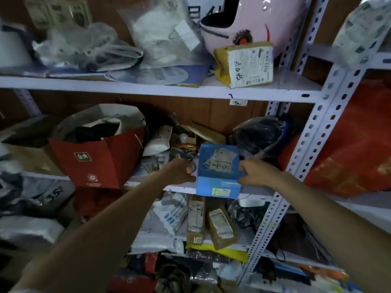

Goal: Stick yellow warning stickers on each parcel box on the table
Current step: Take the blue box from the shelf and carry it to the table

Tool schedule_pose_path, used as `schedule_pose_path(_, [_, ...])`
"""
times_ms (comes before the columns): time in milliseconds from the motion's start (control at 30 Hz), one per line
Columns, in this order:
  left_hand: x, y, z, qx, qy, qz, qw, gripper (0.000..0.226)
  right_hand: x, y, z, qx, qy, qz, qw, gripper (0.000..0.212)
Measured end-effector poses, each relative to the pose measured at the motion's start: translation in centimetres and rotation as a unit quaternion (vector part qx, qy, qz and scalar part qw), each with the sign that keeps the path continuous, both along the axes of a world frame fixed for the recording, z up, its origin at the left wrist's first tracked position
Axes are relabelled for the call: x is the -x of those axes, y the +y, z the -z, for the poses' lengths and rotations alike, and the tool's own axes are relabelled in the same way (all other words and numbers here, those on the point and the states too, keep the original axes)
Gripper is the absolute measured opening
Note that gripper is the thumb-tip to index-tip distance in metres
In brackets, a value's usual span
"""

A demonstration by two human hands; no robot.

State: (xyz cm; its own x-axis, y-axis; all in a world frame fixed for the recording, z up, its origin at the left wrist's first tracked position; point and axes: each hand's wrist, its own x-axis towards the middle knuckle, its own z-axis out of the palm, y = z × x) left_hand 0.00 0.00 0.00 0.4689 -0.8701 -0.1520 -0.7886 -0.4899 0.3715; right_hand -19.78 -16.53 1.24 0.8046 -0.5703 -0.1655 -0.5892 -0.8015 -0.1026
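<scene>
Two bare arms reach to the middle shelf [251, 194] of a white metal rack [313, 132]. The left grip [182, 171] clasps the left edge of a blue parcel box [219, 172], its thumb curled against that side. The right grip [257, 173] grasps the box's right edge with bent fingers. The box sits at the shelf's front edge, with a torn white label on its top face; whether it rests there or is lifted I cannot tell. A red paper bag [101, 163] stands to its left on the same shelf, and a black plastic bag [260, 136] lies behind it to the right. On the shelf above, a labelled brown parcel [247, 64] stands just in front of a pink helmet [254, 22].
</scene>
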Motion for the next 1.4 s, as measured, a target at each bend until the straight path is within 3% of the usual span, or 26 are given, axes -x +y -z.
schedule_pose_path(100, [-0.7,-1.4,1.5,0.015,0.057,-0.036,0.998,0.050,-0.7,-1.1,1.3,-0.011,-0.010,0.017,1.000,0.028])
schedule_pose_path(200, [-1.0,-2.8,3.0,0.065,0.152,-0.062,0.984,0.070,-1.3,-1.7,2.5,-0.014,-0.036,0.049,0.998,0.047])
schedule_pose_path(267, [-0.9,-3.6,4.2,0.093,0.227,-0.088,0.965,0.066,-1.6,-1.9,3.4,-0.026,-0.045,0.060,0.997,0.056])
schedule_pose_path(367, [-0.8,-4.6,6.1,0.135,0.333,-0.089,0.929,0.077,-2.0,-2.1,5.4,-0.140,-0.131,0.088,0.978,0.067])
schedule_pose_path(467, [-0.4,-4.8,7.0,0.160,0.413,-0.095,0.892,0.054,-2.0,-2.3,7.5,-0.293,-0.244,0.110,0.918,0.076])
schedule_pose_path(733, [0.6,-5.3,7.6,0.154,0.415,-0.056,0.895,0.047,-2.8,-1.8,8.1,-0.455,-0.320,0.115,0.823,0.081])
schedule_pose_path(833, [1.6,-5.4,7.0,0.166,0.406,-0.049,0.897,0.066,-3.0,-2.1,8.8,-0.462,-0.340,0.133,0.808,0.080])
schedule_pose_path(933, [2.2,-5.2,7.4,0.198,0.418,-0.081,0.883,0.058,-2.6,-1.9,9.1,-0.479,-0.356,0.129,0.792,0.076])
schedule_pose_path(1133, [3.2,-3.3,8.4,0.241,0.432,-0.098,0.863,0.061,-1.3,-1.3,9.3,-0.492,-0.349,0.087,0.793,0.090])
schedule_pose_path(1233, [4.0,-2.1,8.3,0.242,0.442,-0.120,0.855,0.077,-0.7,-0.2,9.0,-0.501,-0.343,0.085,0.790,0.089])
schedule_pose_path(1333, [4.9,-0.6,8.6,0.262,0.441,-0.120,0.850,0.069,0.5,1.7,8.8,-0.488,-0.347,0.082,0.797,0.093])
schedule_pose_path(1400, [5.5,0.7,8.6,0.264,0.438,-0.108,0.853,0.080,1.6,3.3,8.5,-0.484,-0.351,0.074,0.799,0.097])
